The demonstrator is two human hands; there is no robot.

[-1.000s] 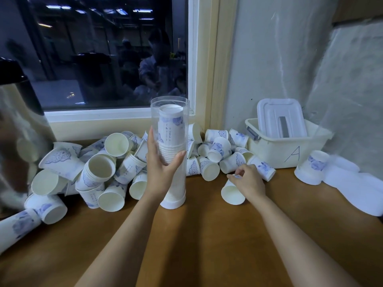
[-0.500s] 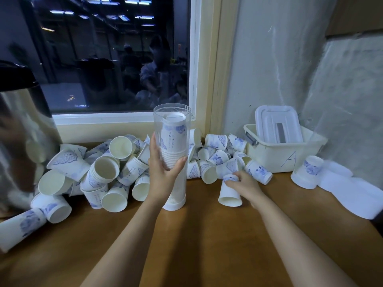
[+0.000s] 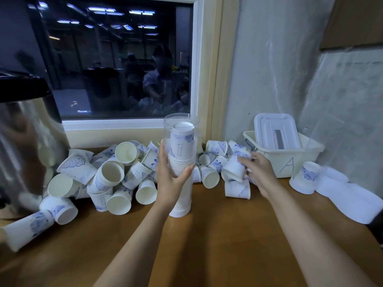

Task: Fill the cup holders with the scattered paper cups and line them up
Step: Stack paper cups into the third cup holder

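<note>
A clear plastic cup holder tube (image 3: pixel 180 129) stands upright on the wooden counter, nearly full of stacked upside-down white paper cups with blue prints. My left hand (image 3: pixel 170 179) wraps around its middle. My right hand (image 3: pixel 259 175) holds one paper cup (image 3: pixel 234 168) lifted off the counter, rim facing down-left, to the right of the tube. Another cup (image 3: pixel 238 189) stands upside down just below it. A heap of scattered cups (image 3: pixel 107 175) lies left of the tube, with more cups (image 3: pixel 215 148) behind against the window wall.
A shiny metal urn (image 3: pixel 27 154) stands at far left. A white bin marked "A" (image 3: pixel 290 160) with a lid inside sits at right. Beside it are an upside-down cup (image 3: pixel 304 179) and white paper (image 3: pixel 352 201). The wooden counter (image 3: pixel 217 245) stretches toward me.
My right hand has picked a cup off the counter and raised it. The left hand stays on the tube. The camera has tilted slightly upward.
</note>
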